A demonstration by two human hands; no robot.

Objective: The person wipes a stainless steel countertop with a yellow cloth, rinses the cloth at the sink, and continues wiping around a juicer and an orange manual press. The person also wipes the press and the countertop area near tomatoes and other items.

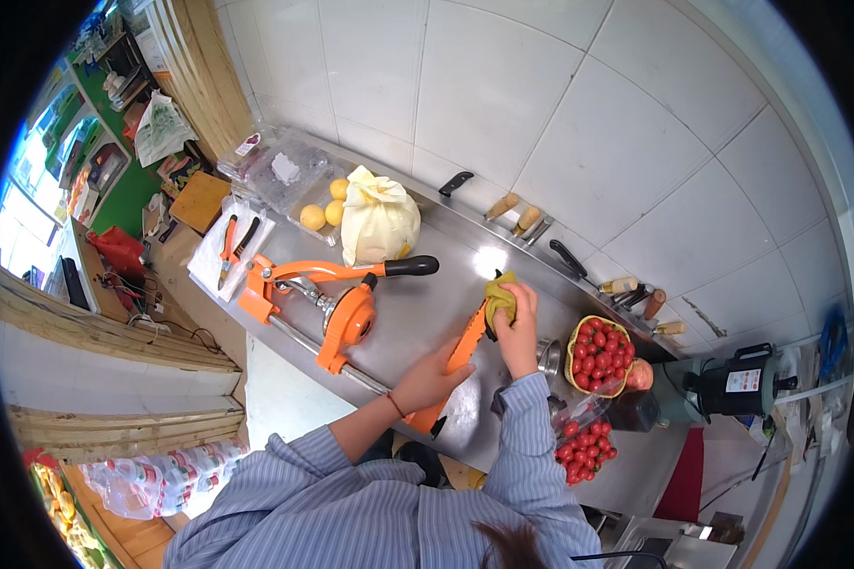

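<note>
An orange manual citrus press (pixel 356 320) lies on its side on the stainless steel counter (pixel 427 299), its black-tipped lever pointing right. My left hand (pixel 433 380) grips the orange base of the press at its right end. In my right hand (pixel 522 331) is a yellow-green cloth (pixel 500 295), pressed against the upper end of that base. Just right of my right hand stands a metal cup (pixel 549 355), partly hidden. Beyond the lever sits a knotted pale yellow bag (pixel 379 220) with round contents.
Yellow fruits (pixel 313 217) lie in a clear tray at the back left, near orange-handled pruning shears (pixel 228 245) on white plastic. Knives (pixel 568 257) stand in a rack along the wall. Right are a basket of small red tomatoes (pixel 600 355), another tomato pile (pixel 587 451) and a blender (pixel 733 380).
</note>
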